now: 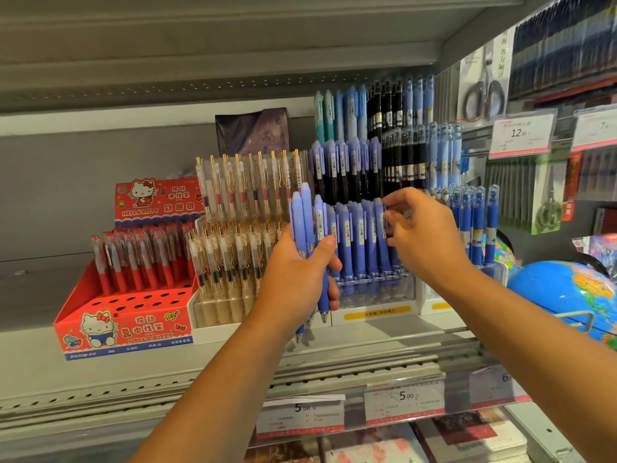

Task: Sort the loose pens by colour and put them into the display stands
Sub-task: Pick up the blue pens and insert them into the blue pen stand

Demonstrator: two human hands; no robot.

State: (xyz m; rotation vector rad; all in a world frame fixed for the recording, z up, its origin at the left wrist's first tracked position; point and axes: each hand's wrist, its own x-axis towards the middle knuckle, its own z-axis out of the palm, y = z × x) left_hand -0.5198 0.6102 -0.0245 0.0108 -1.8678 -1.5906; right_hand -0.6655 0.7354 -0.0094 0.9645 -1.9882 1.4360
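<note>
My left hand [300,262] grips a bunch of periwinkle-blue pens [305,222], held upright in front of the tiered clear display stand [374,295]. The stand's front row holds matching blue pens [359,235]; higher rows carry purple-capped dark pens, black pens and light blue ones. My right hand [424,235] reaches to the right end of that front row, thumb and fingers pinched at the top of a pen [384,225] standing there. Whether that pen is gripped or only touched is unclear.
A red Hello Kitty box [123,315] of red pens stands at the left, a clear stand of gold-clip pens [240,235] beside it. Blue pens in another stand [474,228] and a globe [567,295] sit at the right. Price tags line the shelf edge [405,401].
</note>
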